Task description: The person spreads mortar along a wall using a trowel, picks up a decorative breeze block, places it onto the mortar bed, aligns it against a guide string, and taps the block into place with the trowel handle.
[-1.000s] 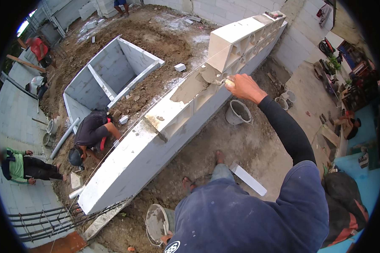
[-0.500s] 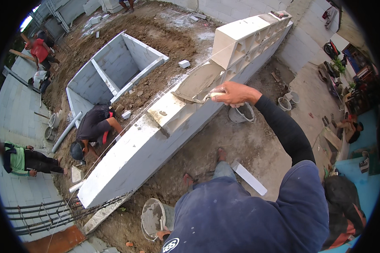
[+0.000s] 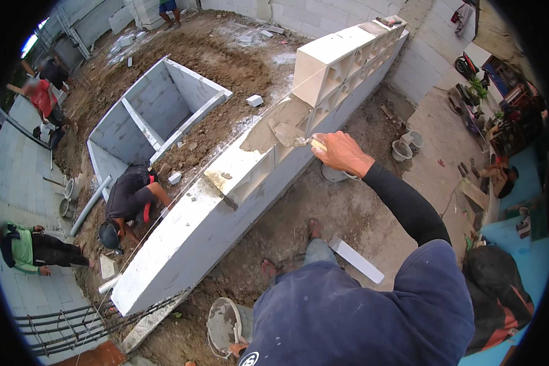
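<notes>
My right hand (image 3: 343,154) is closed round the pale handle of a trowel (image 3: 287,132). Its blade lies against wet grey mortar (image 3: 261,137) spread over the top of a low wall of pale blocks (image 3: 165,256). Just beyond the mortar stands a raised course of cream openwork blocks (image 3: 316,73) with triangular holes. Low in the picture my left hand (image 3: 238,349), partly hidden by my body, grips the rim of a bucket (image 3: 246,320) with grey mortar in it. A taut string runs along the wall's far side.
Beyond the wall, one person (image 3: 131,201) bends over near a divided block pit (image 3: 145,124); other people stand at the left. Rebar (image 3: 61,329) lies by the wall's near end. A bucket (image 3: 333,172) stands under my right arm, a white plank (image 3: 357,259) by my feet.
My right hand has moved slightly right and down, and the trowel blade has turned, showing more of its face over the mortar. My left hand stays at the bucket. The view has shifted slightly.
</notes>
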Motion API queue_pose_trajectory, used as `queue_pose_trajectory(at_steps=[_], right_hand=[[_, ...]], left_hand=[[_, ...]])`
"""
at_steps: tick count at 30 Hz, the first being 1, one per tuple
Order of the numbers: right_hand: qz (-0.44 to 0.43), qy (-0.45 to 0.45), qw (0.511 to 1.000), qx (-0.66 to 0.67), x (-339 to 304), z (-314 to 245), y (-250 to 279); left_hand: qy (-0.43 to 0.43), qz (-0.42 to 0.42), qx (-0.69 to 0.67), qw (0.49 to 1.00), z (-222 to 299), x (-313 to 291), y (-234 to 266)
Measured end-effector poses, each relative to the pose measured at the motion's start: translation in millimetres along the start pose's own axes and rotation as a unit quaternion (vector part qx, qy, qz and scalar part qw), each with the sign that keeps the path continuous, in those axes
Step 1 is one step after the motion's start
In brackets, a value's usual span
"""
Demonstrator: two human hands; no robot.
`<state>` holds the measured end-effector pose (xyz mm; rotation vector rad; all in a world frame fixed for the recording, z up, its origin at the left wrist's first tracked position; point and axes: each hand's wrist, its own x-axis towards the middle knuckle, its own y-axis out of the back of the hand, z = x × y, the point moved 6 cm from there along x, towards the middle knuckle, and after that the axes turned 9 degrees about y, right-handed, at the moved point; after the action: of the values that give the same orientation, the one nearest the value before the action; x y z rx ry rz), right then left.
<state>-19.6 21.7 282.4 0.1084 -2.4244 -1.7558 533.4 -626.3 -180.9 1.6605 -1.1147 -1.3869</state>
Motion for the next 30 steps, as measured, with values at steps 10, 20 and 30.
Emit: queue_pose_trajectory(at_steps=[10,20,30], right_hand=[[-0.019,-0.082,0.996,-0.025,52.5,74.5,21.8],[-0.114,0.093,0.989,-0.021,29.3,-27.6,6.8],[0.021,-0.063,0.998,-0.024,31.4,46.8,13.8]], left_hand=[[-0.013,-0.029,-0.03,0.999,12.0,-0.9,-6.0],[-0.077,0.034,0.034,0.996,-1.4,-3.2,1.6],[0.046,-0.006,-0.113,0.993,2.6,1.1,-6.2]])
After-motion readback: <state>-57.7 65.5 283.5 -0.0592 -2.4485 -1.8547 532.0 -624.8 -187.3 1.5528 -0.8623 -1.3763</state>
